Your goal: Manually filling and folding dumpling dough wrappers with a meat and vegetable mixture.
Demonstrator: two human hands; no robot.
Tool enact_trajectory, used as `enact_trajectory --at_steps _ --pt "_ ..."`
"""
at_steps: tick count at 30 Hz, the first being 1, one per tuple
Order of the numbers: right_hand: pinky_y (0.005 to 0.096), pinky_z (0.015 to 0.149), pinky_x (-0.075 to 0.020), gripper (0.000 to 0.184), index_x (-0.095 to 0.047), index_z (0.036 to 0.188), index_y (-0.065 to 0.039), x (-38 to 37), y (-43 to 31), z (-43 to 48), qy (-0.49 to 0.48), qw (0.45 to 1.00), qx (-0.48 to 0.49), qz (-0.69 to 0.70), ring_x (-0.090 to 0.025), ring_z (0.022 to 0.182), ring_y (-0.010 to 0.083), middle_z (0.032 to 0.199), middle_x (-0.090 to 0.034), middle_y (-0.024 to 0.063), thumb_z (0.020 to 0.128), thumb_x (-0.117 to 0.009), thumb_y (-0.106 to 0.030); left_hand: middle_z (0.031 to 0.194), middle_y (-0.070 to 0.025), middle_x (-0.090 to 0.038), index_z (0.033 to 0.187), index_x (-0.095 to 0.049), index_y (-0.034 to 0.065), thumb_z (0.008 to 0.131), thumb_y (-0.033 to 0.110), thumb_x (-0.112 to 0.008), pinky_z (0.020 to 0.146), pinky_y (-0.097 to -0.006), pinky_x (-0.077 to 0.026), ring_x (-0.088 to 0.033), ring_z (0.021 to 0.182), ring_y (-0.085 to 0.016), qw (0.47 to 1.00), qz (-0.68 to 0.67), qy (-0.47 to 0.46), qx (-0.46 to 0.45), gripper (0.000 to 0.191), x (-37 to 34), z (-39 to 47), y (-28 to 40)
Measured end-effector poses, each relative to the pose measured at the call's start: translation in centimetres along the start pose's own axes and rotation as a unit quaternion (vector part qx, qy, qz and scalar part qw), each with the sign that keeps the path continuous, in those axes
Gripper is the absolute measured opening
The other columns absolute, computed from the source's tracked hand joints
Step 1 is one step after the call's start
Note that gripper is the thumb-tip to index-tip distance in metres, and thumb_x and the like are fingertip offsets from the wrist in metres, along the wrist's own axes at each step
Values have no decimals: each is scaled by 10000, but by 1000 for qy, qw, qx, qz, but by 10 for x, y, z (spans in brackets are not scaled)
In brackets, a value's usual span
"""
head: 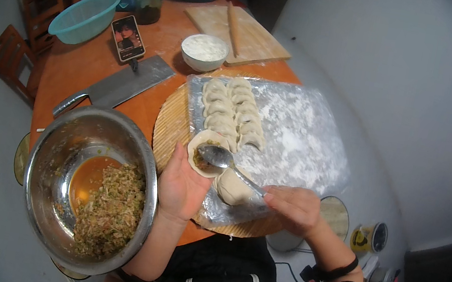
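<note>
A round dumpling wrapper rests on the fingers of my left hand, palm up. Minced filling lies at its middle. My right hand grips the handle of a metal spoon, whose bowl is over the filling and partly hides it. Just below and right of the wrapper sits a stack of dough wrappers on floured plastic sheeting. Two rows of folded dumplings stand beyond my left hand. To my left is a steel basin with chopped filling and brownish liquid.
Under the sheeting is a round woven mat. A cleaver, a propped phone, a bowl of flour and a teal plastic basket stand farther back. A rolling pin lies on a wooden board.
</note>
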State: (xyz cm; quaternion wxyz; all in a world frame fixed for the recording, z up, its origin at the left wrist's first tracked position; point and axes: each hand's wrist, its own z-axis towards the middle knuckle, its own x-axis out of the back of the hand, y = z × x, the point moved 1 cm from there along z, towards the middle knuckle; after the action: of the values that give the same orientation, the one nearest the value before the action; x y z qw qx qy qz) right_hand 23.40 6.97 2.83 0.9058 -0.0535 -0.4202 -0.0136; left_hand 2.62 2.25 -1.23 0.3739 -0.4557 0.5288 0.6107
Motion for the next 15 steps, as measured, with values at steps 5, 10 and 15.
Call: enact_trajectory --at_steps 5,10,15 --pt "300 560 -514 175 -600 890 4 12 2 9 113 986 -97 71 -641 671 269 755 -638 150 725 -565 50 1282 -178 -377 1259 -302 -59 940 345 -280 1018 -409 -268 -358 1197 -292 1000 -5 5 -5 515 5 -1 1" --pt "298 567 -514 227 -608 936 20 -3 1 1 55 997 -32 36 -631 664 249 783 -632 143 711 -584 10 1282 -182 -376 1257 -307 -65 938 354 -279 1022 -411 -262 -355 1200 -294 1000 -15 -4 -6 528 1 0 0" --pt "295 584 -515 234 -606 933 33 -4 -2 -4 26 999 -11 24 -633 678 250 796 -635 138 705 -587 -17 1282 -186 -374 1259 -299 -71 937 362 -279 1025 -413 -256 -352 1201 -297 1000 -10 -14 -7 540 1 1 0"
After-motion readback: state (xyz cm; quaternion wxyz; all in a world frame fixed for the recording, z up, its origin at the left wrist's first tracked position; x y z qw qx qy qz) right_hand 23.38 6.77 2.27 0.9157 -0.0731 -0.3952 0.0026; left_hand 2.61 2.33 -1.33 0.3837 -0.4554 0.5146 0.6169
